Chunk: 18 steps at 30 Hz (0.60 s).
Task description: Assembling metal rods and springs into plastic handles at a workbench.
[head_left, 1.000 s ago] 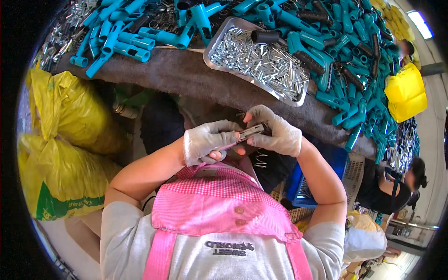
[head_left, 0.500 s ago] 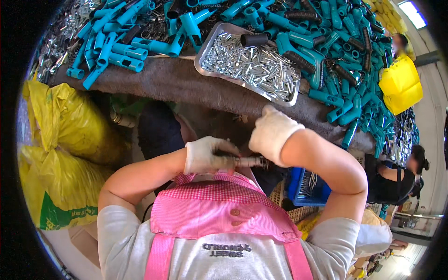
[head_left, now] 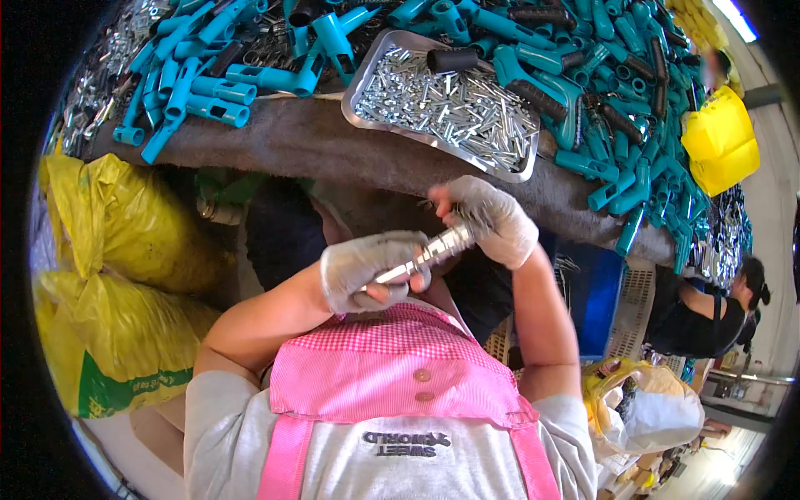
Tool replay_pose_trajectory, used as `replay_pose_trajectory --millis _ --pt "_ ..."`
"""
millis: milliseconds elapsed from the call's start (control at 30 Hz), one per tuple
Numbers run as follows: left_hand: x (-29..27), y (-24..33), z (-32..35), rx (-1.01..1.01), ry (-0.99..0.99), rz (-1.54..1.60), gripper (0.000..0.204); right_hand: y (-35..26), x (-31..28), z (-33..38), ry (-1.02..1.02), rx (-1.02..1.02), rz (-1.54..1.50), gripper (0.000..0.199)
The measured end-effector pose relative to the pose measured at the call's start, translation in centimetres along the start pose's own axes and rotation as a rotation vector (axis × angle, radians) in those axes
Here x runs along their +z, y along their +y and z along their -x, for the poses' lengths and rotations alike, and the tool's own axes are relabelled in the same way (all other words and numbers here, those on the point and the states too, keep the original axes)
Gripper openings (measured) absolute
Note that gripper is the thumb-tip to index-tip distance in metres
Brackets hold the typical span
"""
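Both gloved hands clamp the shiny metal rod, the left hand low and the right hand newly back from the silver tray of metal pins, fitting its upper end.

A slim, shiny metal rod, stepped along its length, lies tilted in the air below the tabletop edge, its thicker end pointing toward 2 o'clock and its thinner end toward 8 o'clock. The gloved left hand wraps the lower end; the gloved right hand pinches the upper end.
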<state>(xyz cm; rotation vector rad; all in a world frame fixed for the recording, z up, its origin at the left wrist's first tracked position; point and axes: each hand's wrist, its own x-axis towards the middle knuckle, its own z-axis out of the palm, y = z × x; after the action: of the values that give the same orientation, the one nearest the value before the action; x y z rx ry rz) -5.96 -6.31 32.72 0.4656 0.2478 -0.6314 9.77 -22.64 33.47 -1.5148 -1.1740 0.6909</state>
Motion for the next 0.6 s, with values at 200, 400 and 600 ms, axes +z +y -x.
replay_pose_trajectory --millis 200,400,600 --pt "-0.9 -1.5 0.0 -0.036 0.146 -0.115 0.026 -7.6 -1.4 -1.8 -0.416 -0.255 1.232 0.014" --pt "-0.9 -2.2 -0.2 0.152 0.322 -0.289 0.031 -6.3 1.1 1.4 0.012 0.03 1.564 0.012" --pt "-3.0 -2.7 -1.7 0.519 0.456 -0.905 0.027 -4.5 4.4 5.1 -0.028 0.236 1.517 0.024"
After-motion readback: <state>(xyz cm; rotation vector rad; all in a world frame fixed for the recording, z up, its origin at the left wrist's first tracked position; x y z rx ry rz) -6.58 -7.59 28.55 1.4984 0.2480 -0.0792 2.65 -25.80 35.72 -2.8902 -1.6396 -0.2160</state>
